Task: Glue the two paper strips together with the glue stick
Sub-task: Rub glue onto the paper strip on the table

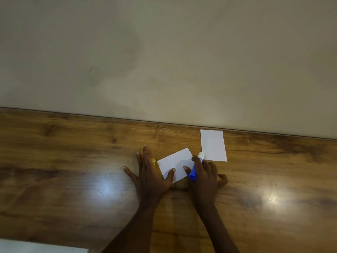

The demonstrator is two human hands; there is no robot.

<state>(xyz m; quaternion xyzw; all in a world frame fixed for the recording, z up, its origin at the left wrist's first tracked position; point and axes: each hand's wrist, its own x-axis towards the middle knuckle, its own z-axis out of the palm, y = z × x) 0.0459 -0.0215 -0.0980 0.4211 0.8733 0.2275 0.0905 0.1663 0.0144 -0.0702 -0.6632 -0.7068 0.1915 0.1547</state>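
Indoor room, type unclear; glossy wood-grain tabletop (73, 161) against plain beige wall (164, 52).

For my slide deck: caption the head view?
Left hand steadies one paper strip while right hand holds the glue stick.

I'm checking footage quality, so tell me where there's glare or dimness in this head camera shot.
Head view: two bright glare patches on the glossy wooden table, one left of the left hand, one right of the right hand; overall dim, hands and forearms dark with little detail; paper strips stay readable; the table's far edge looks slanted.
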